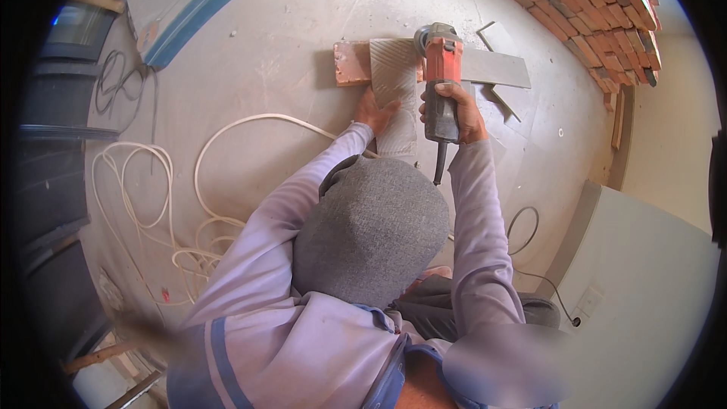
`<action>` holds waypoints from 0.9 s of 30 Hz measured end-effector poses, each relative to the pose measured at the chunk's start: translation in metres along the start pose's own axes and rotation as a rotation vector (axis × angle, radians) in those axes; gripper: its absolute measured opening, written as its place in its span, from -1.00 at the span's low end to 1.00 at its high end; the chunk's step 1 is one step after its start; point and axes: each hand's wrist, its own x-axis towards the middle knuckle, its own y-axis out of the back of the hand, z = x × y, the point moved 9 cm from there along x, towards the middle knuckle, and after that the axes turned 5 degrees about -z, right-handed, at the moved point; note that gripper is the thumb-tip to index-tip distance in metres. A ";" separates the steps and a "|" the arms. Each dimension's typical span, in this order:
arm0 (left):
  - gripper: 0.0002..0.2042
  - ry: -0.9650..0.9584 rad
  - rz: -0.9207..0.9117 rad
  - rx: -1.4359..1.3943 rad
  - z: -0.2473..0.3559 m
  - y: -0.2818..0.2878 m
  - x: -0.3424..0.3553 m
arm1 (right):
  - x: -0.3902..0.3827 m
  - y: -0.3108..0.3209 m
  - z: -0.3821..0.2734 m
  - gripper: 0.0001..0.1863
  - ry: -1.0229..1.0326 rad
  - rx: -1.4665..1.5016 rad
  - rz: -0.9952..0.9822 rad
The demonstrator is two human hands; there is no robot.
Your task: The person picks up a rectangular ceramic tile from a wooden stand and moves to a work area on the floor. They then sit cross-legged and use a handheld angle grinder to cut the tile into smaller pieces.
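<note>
My right hand (463,110) is wrapped round the dark body of a red and black angle grinder (444,60), its cord trailing down toward me. The grinder's disc (421,39) is at the upper right edge of a grey tile (393,79) with a ridged face; whether they touch, I cannot tell. My left hand (374,112) grips this tile by its left edge, low down. Under the tile lies a reddish brick (351,64), its left end showing.
Grey tile pieces (496,68) lie right of the grinder. Bricks (583,15) are stacked at the far right. A blue-grey case (182,4) sits far left. White cable (170,182) loops over the floor at left. A pale panel (636,280) stands at right.
</note>
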 end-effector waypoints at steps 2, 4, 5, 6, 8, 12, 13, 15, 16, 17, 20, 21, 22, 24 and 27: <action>-0.36 -0.003 -0.017 -0.038 0.003 -0.001 -0.001 | -0.002 0.002 0.001 -0.52 0.014 0.023 0.005; -0.36 -0.012 -0.022 -0.026 0.002 0.000 0.001 | -0.004 0.001 0.003 -0.51 0.011 0.045 -0.004; -0.36 -0.017 -0.024 -0.019 0.001 0.000 0.001 | -0.004 -0.001 0.004 -0.51 0.002 0.057 -0.014; -0.37 -0.003 -0.014 -0.027 -0.001 0.000 0.001 | -0.005 -0.002 0.004 -0.50 -0.003 0.068 -0.023; -0.37 0.024 0.008 -0.043 -0.004 0.001 0.000 | -0.005 -0.003 0.004 -0.50 0.016 0.065 -0.004; -0.36 -0.011 -0.032 -0.023 0.003 -0.001 0.001 | -0.002 0.002 0.010 -0.49 0.008 0.088 -0.020; -0.36 -0.015 -0.030 -0.020 0.007 -0.001 -0.001 | -0.001 0.004 0.011 -0.50 -0.007 0.097 -0.028; -0.36 -0.013 -0.003 0.002 0.007 0.001 -0.002 | -0.001 0.005 0.013 -0.52 -0.035 0.115 -0.047; -0.36 -0.008 0.021 0.022 0.004 0.003 -0.002 | 0.000 0.004 0.011 -0.52 -0.025 0.116 -0.048; -0.36 -0.002 0.045 0.042 0.002 0.004 -0.002 | 0.000 0.002 0.011 -0.52 -0.014 0.117 -0.050; -0.35 -0.025 0.037 0.063 0.003 0.004 -0.003 | -0.003 0.002 0.013 -0.52 -0.011 0.127 -0.040; -0.35 -0.025 0.027 0.040 0.003 0.003 -0.003 | -0.003 0.003 0.013 -0.52 -0.013 0.130 -0.038; -0.34 -0.025 0.017 0.016 0.003 0.002 -0.002 | -0.003 0.002 0.014 -0.51 -0.022 0.128 -0.053; -0.34 -0.009 -0.001 0.008 0.003 0.001 -0.002 | -0.001 0.002 0.016 -0.51 -0.036 0.122 -0.080; -0.34 0.014 -0.008 0.035 0.004 0.001 -0.001 | -0.002 0.004 0.015 -0.51 -0.026 0.107 -0.045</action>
